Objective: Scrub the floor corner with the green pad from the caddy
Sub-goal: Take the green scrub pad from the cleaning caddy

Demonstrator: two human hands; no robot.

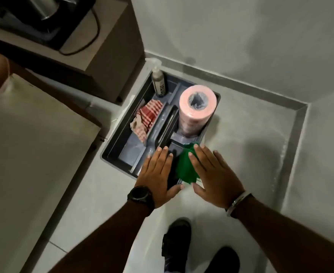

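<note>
A dark grey caddy point(115, 148) sits on the pale floor against the left cabinet. The green pad point(185, 166) lies in the caddy's near right compartment. My right hand point(213, 172) hovers flat over the pad's right side, fingers spread, holding nothing. My left hand point(156, 174), with a black watch on the wrist, is spread flat over the caddy's near edge, just left of the pad. The floor corner point(302, 107) where two walls meet lies to the right of the caddy.
In the caddy stand a spray bottle point(159, 81) and a pink roll point(196, 109), with a red checked cloth point(146, 119) beside them. A brown cabinet point(107, 62) and a pale surface point(34, 146) are on the left. My shoes point(177, 243) are on the floor below.
</note>
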